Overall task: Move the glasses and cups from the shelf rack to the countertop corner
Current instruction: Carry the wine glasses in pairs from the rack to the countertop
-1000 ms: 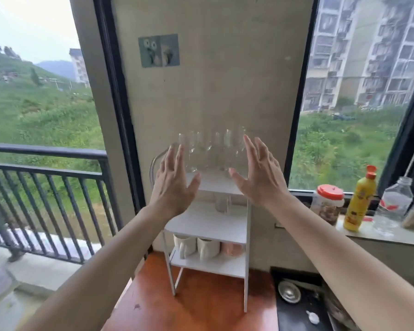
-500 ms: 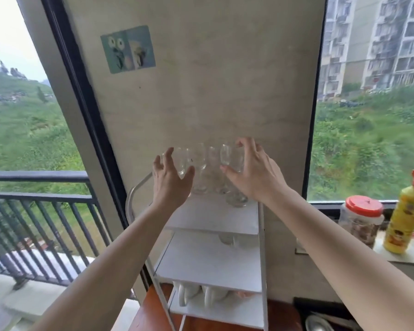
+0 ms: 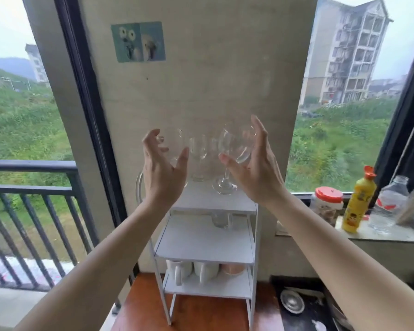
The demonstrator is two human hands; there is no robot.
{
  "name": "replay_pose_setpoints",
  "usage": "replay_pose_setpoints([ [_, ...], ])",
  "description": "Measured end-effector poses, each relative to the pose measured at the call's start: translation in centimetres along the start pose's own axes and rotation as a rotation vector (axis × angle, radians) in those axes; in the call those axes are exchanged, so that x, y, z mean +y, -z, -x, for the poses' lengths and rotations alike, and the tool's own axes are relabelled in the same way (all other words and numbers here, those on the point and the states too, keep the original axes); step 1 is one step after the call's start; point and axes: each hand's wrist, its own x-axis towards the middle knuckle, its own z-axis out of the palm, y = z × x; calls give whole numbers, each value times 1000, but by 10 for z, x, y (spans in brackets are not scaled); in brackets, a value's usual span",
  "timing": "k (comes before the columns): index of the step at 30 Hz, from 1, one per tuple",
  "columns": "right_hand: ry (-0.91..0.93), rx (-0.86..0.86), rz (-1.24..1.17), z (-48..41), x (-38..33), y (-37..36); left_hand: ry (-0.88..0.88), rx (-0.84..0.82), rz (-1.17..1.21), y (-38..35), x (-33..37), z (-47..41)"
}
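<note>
A: Head view: both hands are up at the top tier of the white shelf rack point(image 3: 204, 247). The right hand point(image 3: 253, 166) is cupped around the bowl of a stemmed wine glass point(image 3: 234, 149), which tilts, its foot at or just above the shelf. The left hand point(image 3: 164, 168) curls, fingers apart, around a second glass point(image 3: 175, 145); whether it truly grips, I cannot tell.

B: What could go wrong?

A: A third glass point(image 3: 197, 154) stands between them, close. Swinging either bowl inward could knock it, and the tilted one could slip.

B: And the containers?

A: The glasses look empty. White mugs point(image 3: 193, 271) sit on the bottom tier beside a pinkish cup point(image 3: 232, 268); their insides are hidden. The red-lidded jar point(image 3: 326, 205) on the sill holds something brownish.
</note>
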Motion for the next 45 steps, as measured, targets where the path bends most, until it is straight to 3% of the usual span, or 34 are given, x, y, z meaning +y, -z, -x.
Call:
replay_pose_setpoints([
  [5,66,217,-12,45,-16,37,-54,11,138,13,34,36],
  [9,-4,388,59,89,-21,94,-63,-41,313,-8,77,75],
  [14,-138,447,315,157,-23,199,-117,-256,478,-55,155,138],
  [25,-465,689,751,386,-51,482,-186,-700,882,-145,411,362],
  [33,-699,803,973,573,-89,697,-129,-1012,1079,-183,625,566],
  [45,-979,1126,1078,750,-102,900,-285,-1427,1189,-246,847,773],
])
